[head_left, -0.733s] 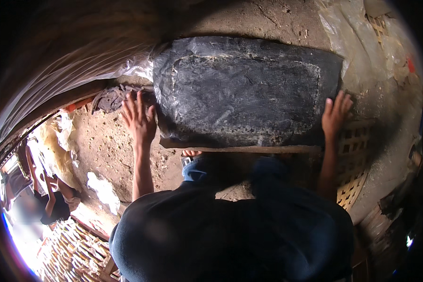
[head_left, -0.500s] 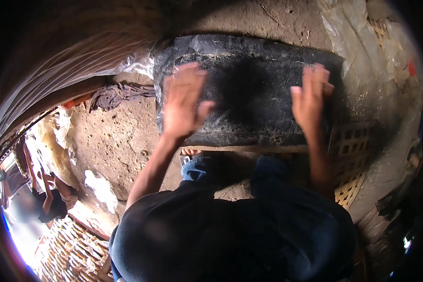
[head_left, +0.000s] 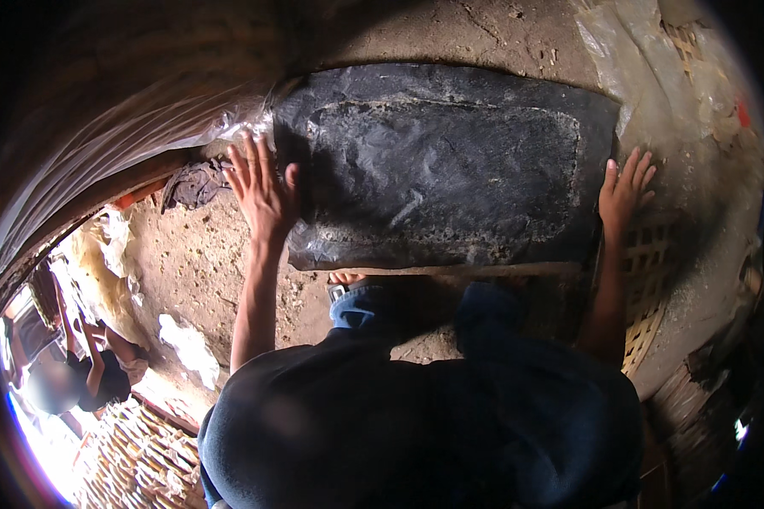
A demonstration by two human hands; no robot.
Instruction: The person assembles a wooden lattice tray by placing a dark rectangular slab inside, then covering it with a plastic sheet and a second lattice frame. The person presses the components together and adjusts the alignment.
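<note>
In front of me lies a black plastic sheet (head_left: 450, 170), wrinkled, with a pale dusty outline of a rounded rectangle. It covers a low flat surface whose pale front edge (head_left: 484, 270) shows beneath it. At the sheet's left edge is my left hand (head_left: 263, 187), fingers spread and nothing in it. My right hand (head_left: 626, 188) is by the right edge, its fingers apart and holding nothing. I cannot tell whether either hand touches the sheet.
A slatted crate (head_left: 645, 288) stands right of my right forearm. Clear plastic sheeting (head_left: 645, 76) lies at the far right, and a dark crumpled cloth (head_left: 197, 182) at the left. Another person (head_left: 102, 373) is at the lower left, near rows of pale sticks (head_left: 136, 462).
Both hands have moved outward from above the sheet to its sides, the left to the left and the right to the right. The hand shadows on the sheet's middle have gone.
</note>
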